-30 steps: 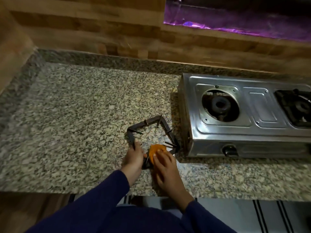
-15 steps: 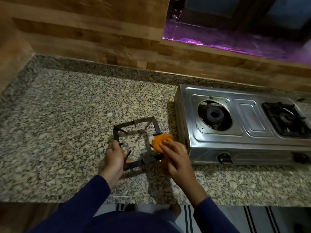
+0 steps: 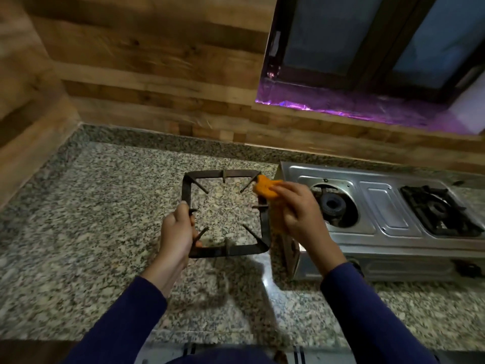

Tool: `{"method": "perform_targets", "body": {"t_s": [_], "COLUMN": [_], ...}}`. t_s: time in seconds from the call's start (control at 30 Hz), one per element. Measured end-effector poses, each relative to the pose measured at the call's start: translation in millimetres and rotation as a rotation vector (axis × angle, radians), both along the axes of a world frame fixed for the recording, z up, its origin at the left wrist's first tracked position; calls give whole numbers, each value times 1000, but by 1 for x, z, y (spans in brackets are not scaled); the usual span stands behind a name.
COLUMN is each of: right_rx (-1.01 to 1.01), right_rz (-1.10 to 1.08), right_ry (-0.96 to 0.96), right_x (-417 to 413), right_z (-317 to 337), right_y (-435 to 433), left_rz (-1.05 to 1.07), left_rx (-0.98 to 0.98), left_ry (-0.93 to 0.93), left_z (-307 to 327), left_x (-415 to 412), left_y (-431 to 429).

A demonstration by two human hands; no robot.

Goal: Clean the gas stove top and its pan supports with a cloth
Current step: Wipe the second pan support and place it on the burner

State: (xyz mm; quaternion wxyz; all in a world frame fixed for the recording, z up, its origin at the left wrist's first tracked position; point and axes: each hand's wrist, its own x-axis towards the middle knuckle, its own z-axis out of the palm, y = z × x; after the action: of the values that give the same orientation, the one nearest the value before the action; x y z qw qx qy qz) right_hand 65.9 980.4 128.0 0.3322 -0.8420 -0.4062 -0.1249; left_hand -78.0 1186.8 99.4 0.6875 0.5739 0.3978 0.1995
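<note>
Desk (image 3: 78,232): speckled granite, hard and glossy; we lift the support clear of it so nothing scrapes.
Left hand (image 3: 175,237): its grip is clenched on the near-left corner of the frame; we judge a firm hold here steadies the piece while the other hand rubs.
Pan support (image 3: 225,250): square frame of thin dark bars with inward prongs, rough and rusty-looking, held tilted above the desk, just beside the stove.
Cloth (image 3: 266,189): soft orange wad, pressed at the far-right corner; we should work it along each bar and around each prong.
Right hand (image 3: 296,206): its grip is bunched around the cloth.
Stove (image 3: 380,206): dented shiny steel; left burner bare, right support in place.
</note>
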Motion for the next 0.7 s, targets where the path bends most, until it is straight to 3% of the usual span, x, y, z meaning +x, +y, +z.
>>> {"method": "perform_targets", "body": {"t_s": [0.13, 0.2, 0.3, 0.4, 0.47, 0.57, 0.63, 0.7], "right_rx": [346, 371, 233, 374, 479, 322, 142, 114], "right_rz": [-467, -482, -382, -421, -507, -565, -536, -528], "right_ry": [120, 98, 64, 206, 185, -55, -83, -57], "right_x": [9, -6, -37, -43, -38, -20, -14, -10], "right_z": [36, 55, 57, 63, 73, 80, 72, 60], "right_y": [-23, -18, -9, -36, -61, -90, -106, -132], "left_rz": [-136, -217, -293, -307, -334, -354, -347, -334], "left_rx": [252, 414, 585, 641, 640, 666, 696, 737], "left_ry": [-20, -78, -129, -146, -161, -215, -233, -224], "left_z": [20, 30, 37, 35, 33, 40, 47, 51], "left_x": [5, 13, 32, 45, 50, 59, 69, 79], "left_y": [-8, -25, -57, -87, -106, -141, -167, -193]}}
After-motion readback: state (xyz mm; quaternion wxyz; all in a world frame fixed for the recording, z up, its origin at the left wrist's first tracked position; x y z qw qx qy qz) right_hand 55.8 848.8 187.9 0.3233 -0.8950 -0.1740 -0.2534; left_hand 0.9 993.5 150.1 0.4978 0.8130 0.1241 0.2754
